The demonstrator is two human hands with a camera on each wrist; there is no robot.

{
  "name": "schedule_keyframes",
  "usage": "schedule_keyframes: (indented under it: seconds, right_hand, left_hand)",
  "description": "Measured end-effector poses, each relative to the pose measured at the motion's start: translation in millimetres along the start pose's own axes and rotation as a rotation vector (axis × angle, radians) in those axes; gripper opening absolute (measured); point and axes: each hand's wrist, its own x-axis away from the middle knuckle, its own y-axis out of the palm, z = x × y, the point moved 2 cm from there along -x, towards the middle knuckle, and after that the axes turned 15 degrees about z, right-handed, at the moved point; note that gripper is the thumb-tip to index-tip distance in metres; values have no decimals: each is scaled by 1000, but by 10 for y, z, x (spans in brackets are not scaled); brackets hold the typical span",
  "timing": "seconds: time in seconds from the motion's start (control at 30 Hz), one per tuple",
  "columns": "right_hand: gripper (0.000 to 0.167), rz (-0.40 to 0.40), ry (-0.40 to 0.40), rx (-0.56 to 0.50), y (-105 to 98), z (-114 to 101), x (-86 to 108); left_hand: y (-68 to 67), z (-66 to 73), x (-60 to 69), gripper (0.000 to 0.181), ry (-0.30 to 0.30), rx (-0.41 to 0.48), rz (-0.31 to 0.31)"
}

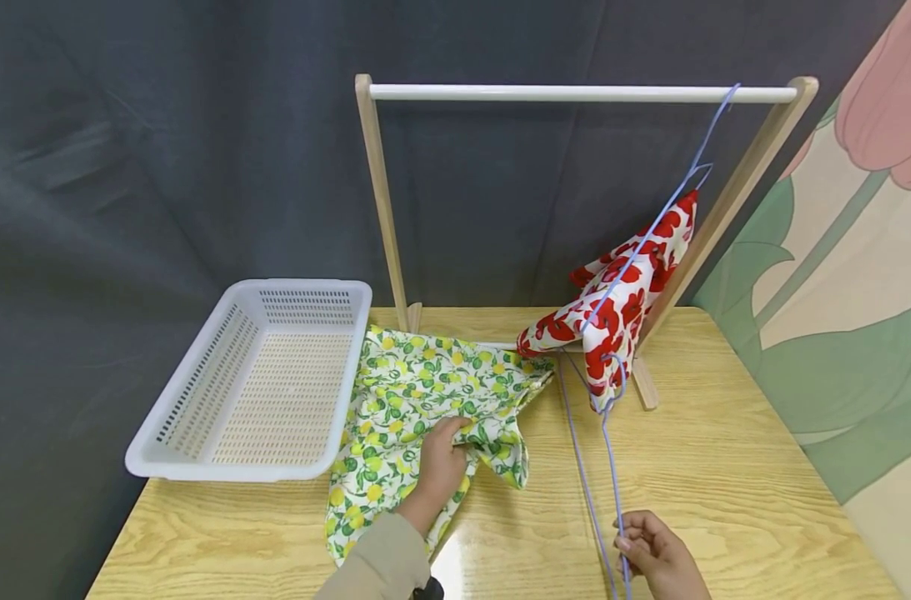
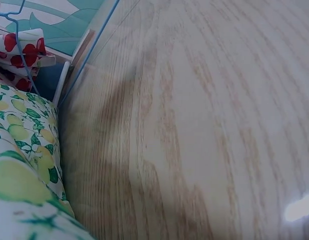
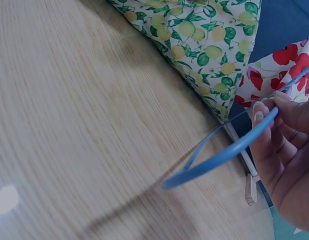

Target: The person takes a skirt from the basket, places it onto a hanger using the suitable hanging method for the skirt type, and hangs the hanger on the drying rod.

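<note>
My left hand (image 1: 440, 467) grips a fold of a white cloth garment with yellow lemons and green leaves (image 1: 417, 375), which lies spread on the table. Its right part is bunched up around my fingertips. My right hand (image 1: 659, 554) pinches a thin blue clothes hanger (image 1: 613, 467) between thumb and fingers, at the table's near side. The hanger's hook end points away from me, near a red-flowered garment. In the right wrist view the hanger (image 3: 214, 162) bends away from the pinch, above the table. The left wrist view shows the lemon garment (image 2: 29, 135) but not the left hand.
A wooden clothes rack with a white rail (image 1: 575, 93) stands at the back. From its right end a red-flowered white garment (image 1: 613, 317) hangs on another blue hanger (image 1: 661, 212). A white perforated basket (image 1: 342, 375) sits on the left of the wooden table (image 1: 740, 467).
</note>
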Motion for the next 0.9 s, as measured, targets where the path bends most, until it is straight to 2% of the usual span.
schedule_keyframes:
  seconds: [0.13,0.37,0.57,0.7,0.9]
  right_hand:
    - [26,-20,-2,-10,17,-9,1]
    - [29,2,0,19,22,-13,-5]
    - [23,5,-26,10,47,-12,-5]
    - [23,-26,-51,-19,91,-17,-5]
    - [31,-43,-21,9,168,-43,-18]
  left_hand:
    - [-21,-3,-15,44,-15,14,14]
    - [-39,3,-33,43,-13,52,15]
    - [-33,-9,-17,45,-26,80,5]
    - [-22,-8,-8,44,-10,68,-1]
    - [-3,4,33,46,17,45,-25]
